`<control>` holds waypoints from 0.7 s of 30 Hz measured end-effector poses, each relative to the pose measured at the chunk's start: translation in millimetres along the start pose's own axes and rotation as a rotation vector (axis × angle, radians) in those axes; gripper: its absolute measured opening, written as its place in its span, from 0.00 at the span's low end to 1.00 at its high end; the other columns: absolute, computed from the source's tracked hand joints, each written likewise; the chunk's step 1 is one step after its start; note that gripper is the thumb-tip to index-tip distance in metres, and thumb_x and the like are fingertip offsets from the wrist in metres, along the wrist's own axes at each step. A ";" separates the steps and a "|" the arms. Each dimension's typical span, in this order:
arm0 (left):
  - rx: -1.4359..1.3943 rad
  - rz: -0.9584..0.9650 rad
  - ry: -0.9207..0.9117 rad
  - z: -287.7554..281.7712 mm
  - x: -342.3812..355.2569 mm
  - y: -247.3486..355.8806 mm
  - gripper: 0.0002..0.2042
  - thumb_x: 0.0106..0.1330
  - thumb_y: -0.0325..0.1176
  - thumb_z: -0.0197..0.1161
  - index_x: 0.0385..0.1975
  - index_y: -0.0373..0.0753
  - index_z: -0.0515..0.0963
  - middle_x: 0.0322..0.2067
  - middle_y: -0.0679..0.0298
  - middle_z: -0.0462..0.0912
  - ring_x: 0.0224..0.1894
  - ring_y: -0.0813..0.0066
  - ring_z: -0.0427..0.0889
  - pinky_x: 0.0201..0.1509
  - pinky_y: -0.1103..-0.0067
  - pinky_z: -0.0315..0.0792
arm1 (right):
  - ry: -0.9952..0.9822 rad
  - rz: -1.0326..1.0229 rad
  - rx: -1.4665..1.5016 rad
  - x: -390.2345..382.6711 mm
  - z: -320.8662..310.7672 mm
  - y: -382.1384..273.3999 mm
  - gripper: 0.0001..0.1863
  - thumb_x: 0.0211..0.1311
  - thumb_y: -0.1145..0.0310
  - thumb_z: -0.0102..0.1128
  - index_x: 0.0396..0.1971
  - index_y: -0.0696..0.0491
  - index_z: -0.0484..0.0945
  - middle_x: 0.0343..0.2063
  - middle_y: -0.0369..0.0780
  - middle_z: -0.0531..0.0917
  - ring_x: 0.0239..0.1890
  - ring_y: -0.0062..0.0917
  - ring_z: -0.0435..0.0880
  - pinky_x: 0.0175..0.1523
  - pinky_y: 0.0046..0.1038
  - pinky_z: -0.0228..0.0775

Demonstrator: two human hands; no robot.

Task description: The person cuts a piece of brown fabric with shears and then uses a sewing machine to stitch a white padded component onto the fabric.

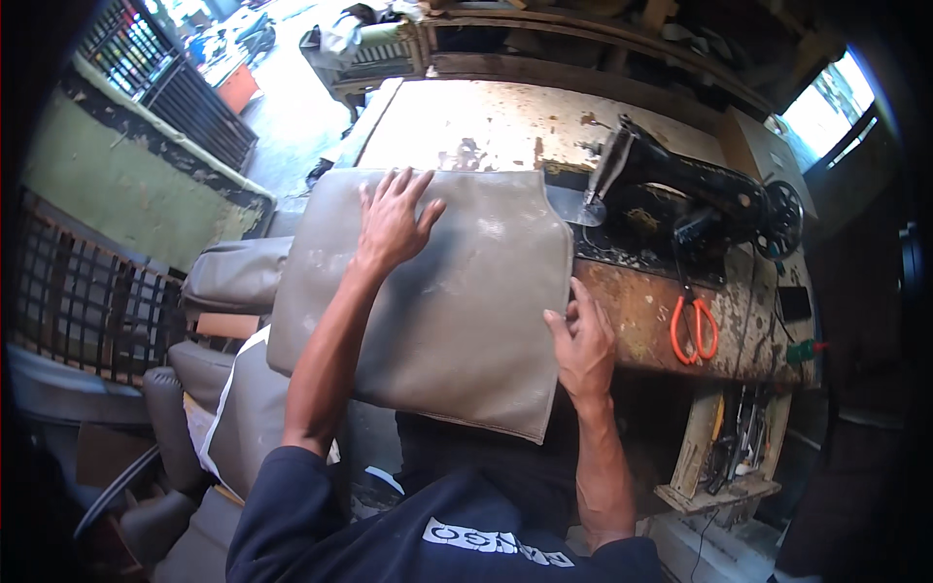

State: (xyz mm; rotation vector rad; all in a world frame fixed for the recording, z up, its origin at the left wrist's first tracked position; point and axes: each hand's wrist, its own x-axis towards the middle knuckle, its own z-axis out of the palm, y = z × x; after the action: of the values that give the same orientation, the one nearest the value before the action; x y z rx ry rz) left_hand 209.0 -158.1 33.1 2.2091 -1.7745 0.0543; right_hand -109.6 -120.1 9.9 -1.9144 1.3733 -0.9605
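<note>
The cover (486,321) is a broad, roughly square piece of grey-brown, leather-like material, smooth and slightly shiny, with pale smudges across it. It lies spread out, its far part on the surface (622,296) and its near part reaching past the front edge. The right edge curves outward partway down, and a line of stitching shows along the near edge toward the pointed right corner. The lower left corner is rounded. The left hand (392,225) lies spread on its upper part; the right hand (585,345) is at its right edge.
</note>
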 end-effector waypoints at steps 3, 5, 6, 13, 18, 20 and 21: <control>0.058 -0.187 -0.121 4.1 -56.8 -29.2 0.32 0.76 0.58 0.45 0.75 0.50 0.61 0.77 0.53 0.55 0.80 0.51 0.49 0.79 0.47 0.36 | -0.100 0.051 0.035 8.0 -7.3 -9.3 0.27 0.60 0.69 0.70 0.60 0.58 0.77 0.30 0.42 0.80 0.27 0.30 0.79 0.39 0.33 0.75; 0.073 -0.232 -0.096 2.8 -72.6 -28.5 0.31 0.76 0.57 0.44 0.75 0.49 0.62 0.77 0.53 0.55 0.80 0.51 0.49 0.80 0.47 0.35 | -0.088 0.097 0.231 14.1 -2.9 -14.6 0.23 0.64 0.71 0.67 0.60 0.56 0.78 0.31 0.37 0.80 0.29 0.22 0.78 0.40 0.26 0.75; 0.067 -0.268 -0.071 1.4 -72.2 -27.2 0.31 0.76 0.57 0.46 0.75 0.51 0.63 0.77 0.56 0.55 0.80 0.52 0.48 0.80 0.49 0.36 | -0.073 0.115 0.303 20.5 -6.0 -25.0 0.22 0.66 0.72 0.66 0.60 0.55 0.78 0.31 0.36 0.79 0.31 0.20 0.78 0.41 0.25 0.75; -0.165 -0.289 -0.158 -15.5 -101.9 -14.7 0.31 0.75 0.55 0.52 0.74 0.49 0.64 0.77 0.49 0.54 0.79 0.48 0.48 0.78 0.43 0.37 | -0.011 -0.171 0.066 50.7 -48.9 -42.3 0.17 0.67 0.77 0.62 0.56 0.56 0.80 0.38 0.40 0.82 0.39 0.25 0.80 0.48 0.27 0.75; 0.002 -0.316 -0.027 -47.2 -113.8 -53.6 0.32 0.74 0.55 0.54 0.75 0.54 0.61 0.78 0.54 0.53 0.80 0.49 0.48 0.76 0.39 0.37 | 0.153 -0.402 -0.033 81.9 -109.2 -64.3 0.17 0.67 0.78 0.61 0.55 0.57 0.80 0.40 0.44 0.83 0.41 0.31 0.83 0.48 0.31 0.75; 0.008 -0.352 -0.052 -44.5 -121.6 -62.2 0.31 0.75 0.56 0.49 0.76 0.53 0.60 0.78 0.56 0.52 0.80 0.50 0.46 0.77 0.39 0.34 | 0.030 -0.235 -0.335 96.6 -126.6 -77.9 0.20 0.67 0.77 0.62 0.59 0.57 0.77 0.47 0.46 0.82 0.46 0.38 0.83 0.53 0.35 0.76; 0.055 -0.357 -0.065 -32.3 -128.8 -66.2 0.31 0.76 0.56 0.46 0.76 0.53 0.60 0.78 0.56 0.51 0.81 0.51 0.45 0.77 0.39 0.31 | 0.124 -0.367 -0.478 96.8 -122.2 -82.0 0.22 0.67 0.76 0.62 0.61 0.56 0.76 0.51 0.47 0.80 0.51 0.40 0.82 0.56 0.36 0.75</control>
State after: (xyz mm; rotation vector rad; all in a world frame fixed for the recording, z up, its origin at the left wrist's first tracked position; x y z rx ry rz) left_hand 247.6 -15.2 21.6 2.5589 -1.3970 -0.0487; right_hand -146.6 -194.5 165.2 -2.5704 1.4464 -0.9937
